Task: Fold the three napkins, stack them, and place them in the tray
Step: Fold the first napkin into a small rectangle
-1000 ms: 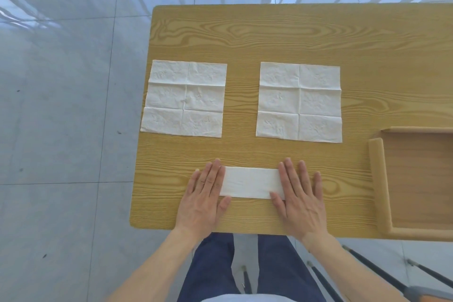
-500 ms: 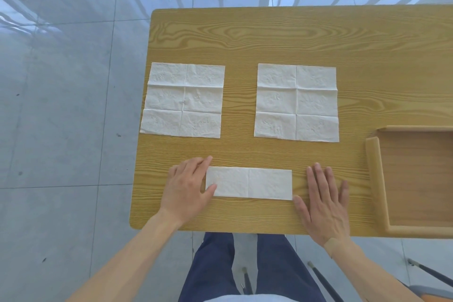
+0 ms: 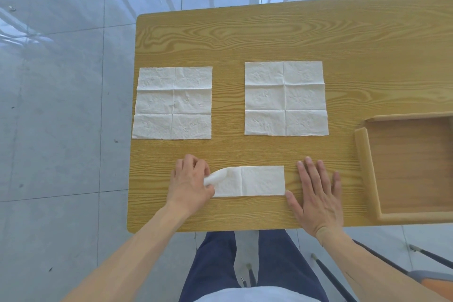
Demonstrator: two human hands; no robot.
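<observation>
A white napkin folded into a long strip [image 3: 255,181] lies near the table's front edge. My left hand [image 3: 190,182] pinches the strip's left end and has it curled up off the wood. My right hand [image 3: 317,195] rests flat on the table just right of the strip, fingers spread, its thumb at the strip's right corner. Two unfolded square napkins lie flat farther back: the left napkin [image 3: 172,103] and the right napkin [image 3: 285,98]. The wooden tray [image 3: 365,162] sits at the right edge, with nothing inside.
The wooden table [image 3: 269,39] has its left edge just beside the left napkin and its front edge close to my wrists. Grey tiled floor surrounds it. Dark chair legs [image 3: 382,258] show at the lower right.
My hands slid outward off the folded strip. The left hand then closed on the strip's left end and lifted it; the right hand settled flat beside the right end.
</observation>
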